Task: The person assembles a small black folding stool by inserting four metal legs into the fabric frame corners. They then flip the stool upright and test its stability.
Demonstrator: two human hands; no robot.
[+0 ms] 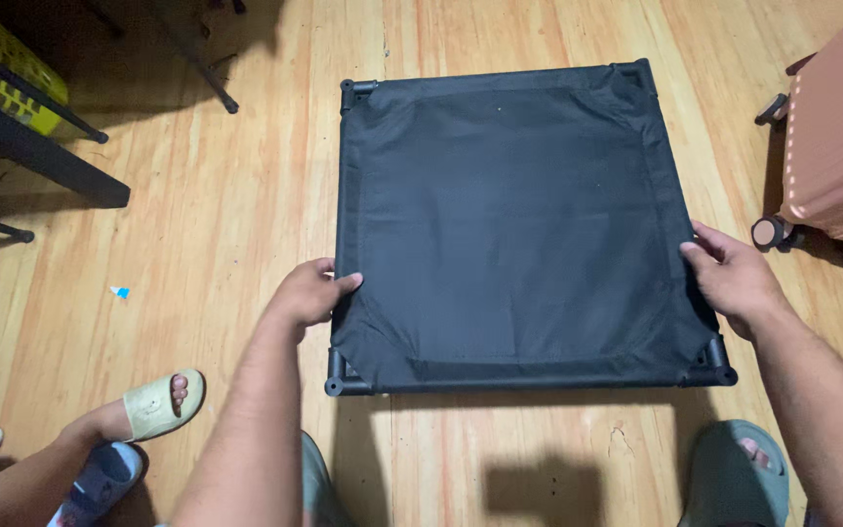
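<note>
Black fabric-covered square frame (514, 229) lay flat on wooden floor (217, 224), 4 black corner joints visible. Left hand (309, 291) gripped frame's left edge, fingers curled under, thumb on fabric. Right hand (731, 275) clamped on right edge near front corner, thumb on top. Pink suitcase (836, 137) on wheels stood just right of frame. Another person's foot in pale green slide sandal (163, 402) rested at lower left, apart from frame. Yellow-black crate (2, 68) at upper left.

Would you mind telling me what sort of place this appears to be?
Probably a room in a home: wooden plank floor, a pink wheeled suitcase, and people in slippers nearby.
</note>
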